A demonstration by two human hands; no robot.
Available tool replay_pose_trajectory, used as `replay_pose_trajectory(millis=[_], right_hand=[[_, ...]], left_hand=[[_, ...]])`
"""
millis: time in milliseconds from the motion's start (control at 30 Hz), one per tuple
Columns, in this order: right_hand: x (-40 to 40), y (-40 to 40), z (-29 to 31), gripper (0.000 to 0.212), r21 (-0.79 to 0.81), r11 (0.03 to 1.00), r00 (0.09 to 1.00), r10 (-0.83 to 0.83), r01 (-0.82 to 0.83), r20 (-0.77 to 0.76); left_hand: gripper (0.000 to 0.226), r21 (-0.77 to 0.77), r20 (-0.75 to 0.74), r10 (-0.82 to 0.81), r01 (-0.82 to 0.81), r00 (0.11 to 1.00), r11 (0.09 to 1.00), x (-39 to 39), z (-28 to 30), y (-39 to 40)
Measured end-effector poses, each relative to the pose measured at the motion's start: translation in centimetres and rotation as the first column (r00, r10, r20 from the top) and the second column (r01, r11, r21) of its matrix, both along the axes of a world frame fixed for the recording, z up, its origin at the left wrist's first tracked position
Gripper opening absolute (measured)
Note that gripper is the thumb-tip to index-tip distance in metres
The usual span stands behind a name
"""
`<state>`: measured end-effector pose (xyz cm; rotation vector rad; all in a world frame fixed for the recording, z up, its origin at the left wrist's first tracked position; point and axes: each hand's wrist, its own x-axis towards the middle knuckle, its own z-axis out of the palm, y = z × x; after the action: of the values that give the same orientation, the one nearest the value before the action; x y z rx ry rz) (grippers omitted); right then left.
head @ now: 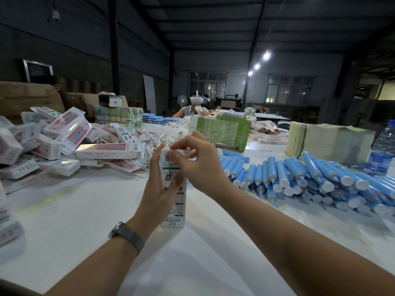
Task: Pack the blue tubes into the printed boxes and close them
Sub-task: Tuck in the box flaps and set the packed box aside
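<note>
Printed box [173, 201] stands upright at frame centre, base on the worktop [85, 210]. Left hand [159, 186] wraps its body; right hand [197, 165] pinches the top flap, 12 o'clock end. Closing step, I judge. Next: tuck flap fully. Blue tubes [299, 178] heaped at 3 o'clock, packed boxes [70, 137] at 10.

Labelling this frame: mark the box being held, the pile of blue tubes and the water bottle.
printed box [174, 212]: head view, lower printed face.
blue tubes [310, 180]: head view, middle of pile.
water bottle [382, 146]: head view, clear body.
</note>
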<state>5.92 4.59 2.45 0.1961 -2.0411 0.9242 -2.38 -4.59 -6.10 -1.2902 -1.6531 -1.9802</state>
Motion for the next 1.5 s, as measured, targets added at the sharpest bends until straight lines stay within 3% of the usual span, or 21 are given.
replay_pose_trajectory(millis=[167,333,767,1133,1500], right_hand=[[-0.4,0.0,-0.2,0.012,0.065,0.998,1.000,-0.018,0.018,-0.006],[-0.6,-0.4,-0.7,0.009,0.091,0.995,0.995,0.042,-0.033,-0.093],[-0.5,-0.7,-0.1,0.006,0.197,0.979,0.993,-0.035,0.058,-0.115],[0.2,-0.2,2.8,0.012,0.183,0.983,0.989,-0.020,-0.008,0.148],[0.3,-0.3,2.3,0.011,0.085,0.996,0.984,0.009,-0.025,0.178]], left_hand=[[0.103,-0.038,-0.033,0.074,-0.075,0.997,0.996,-0.7,-0.1,0.4],[0.115,-0.046,-0.078,0.105,-0.109,0.991,0.993,-1.2,-0.4,0.4],[0.109,-0.051,-0.014,0.116,-0.116,0.993,0.992,-0.4,-0.3,0.3],[0.101,-0.056,-0.036,0.118,-0.120,0.992,0.991,0.1,-0.2,0.2],[0.106,-0.046,-0.029,0.126,-0.127,0.992,0.991,0.0,-0.3,0.2]])
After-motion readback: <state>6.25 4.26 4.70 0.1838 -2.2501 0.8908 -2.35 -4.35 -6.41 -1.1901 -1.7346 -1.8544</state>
